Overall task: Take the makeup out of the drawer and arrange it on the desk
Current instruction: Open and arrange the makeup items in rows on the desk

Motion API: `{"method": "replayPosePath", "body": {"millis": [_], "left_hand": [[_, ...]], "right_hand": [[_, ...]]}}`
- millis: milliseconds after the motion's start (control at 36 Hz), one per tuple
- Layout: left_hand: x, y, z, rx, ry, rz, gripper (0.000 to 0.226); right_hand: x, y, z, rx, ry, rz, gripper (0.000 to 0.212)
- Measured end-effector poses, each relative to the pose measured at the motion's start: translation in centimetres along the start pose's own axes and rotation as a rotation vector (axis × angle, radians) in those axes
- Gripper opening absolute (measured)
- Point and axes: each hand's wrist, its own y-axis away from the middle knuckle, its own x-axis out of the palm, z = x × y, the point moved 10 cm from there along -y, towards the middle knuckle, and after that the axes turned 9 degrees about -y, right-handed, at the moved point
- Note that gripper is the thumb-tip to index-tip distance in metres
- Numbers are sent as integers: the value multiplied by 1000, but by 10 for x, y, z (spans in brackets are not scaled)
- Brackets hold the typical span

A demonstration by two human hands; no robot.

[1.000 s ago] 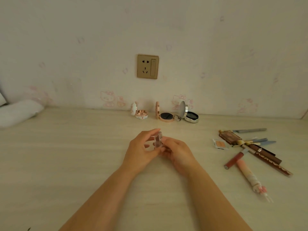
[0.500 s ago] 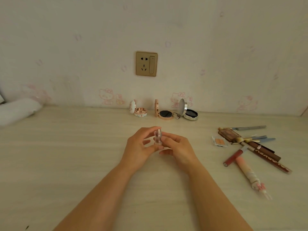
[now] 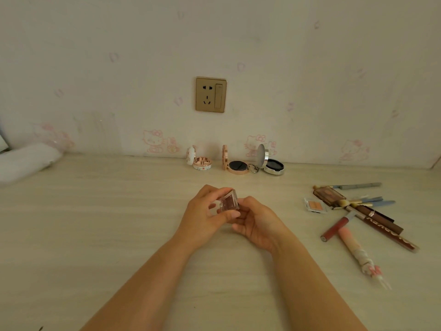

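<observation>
A small clear square compact [image 3: 228, 199] with a brownish-pink pan is held above the middle of the light wooden desk [image 3: 95, 223]. My left hand [image 3: 207, 213] pinches it between thumb and fingers from the left. My right hand [image 3: 256, 222] cups it from the right and below. Three round compacts stand open in a row by the wall: a white floral one [image 3: 199, 161], a rose-gold one [image 3: 235, 164] and a silver one [image 3: 272, 163]. The drawer is out of view.
A loose pile of makeup lies at the right: a small blush pan [image 3: 315, 205], a brown palette [image 3: 330, 195], brushes and pens [image 3: 372, 201], lip gloss tubes [image 3: 336, 228] and a pink tube [image 3: 358, 253]. A white bundle [image 3: 26, 161] lies at the far left. A wall socket [image 3: 211, 94] sits above.
The small compact has turned in my hands from edge-on to showing its flat face and pan. Both hands stay in the same place over the desk.
</observation>
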Motion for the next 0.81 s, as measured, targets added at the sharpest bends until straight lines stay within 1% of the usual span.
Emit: {"method": "replayPosePath", "body": {"millis": [56, 167, 306, 389, 472, 583, 806], "left_hand": [[0, -1, -2, 20, -59, 1, 49], [-3, -1, -4, 40, -158, -13, 60], [-6, -1, -5, 17, -215, -40, 56], [-7, -2, 0, -22, -151, -64, 49], [-8, -1, 7, -60, -77, -57, 47], [-8, -1, 13, -115, 85, -59, 44], [-11, -3, 22, -164, 247, -74, 36]], "right_hand": [[-2, -1, -1, 5, 11, -17, 25], [-2, -3, -2, -20, 32, -57, 26], [-1, -4, -3, -69, 17, -91, 32], [2, -4, -4, -55, -36, -66, 32], [3, -4, -5, -41, -82, -57, 30], [2, -5, -3, -45, -119, -67, 30], [-1, -7, -7, -28, -193, -79, 32]]}}
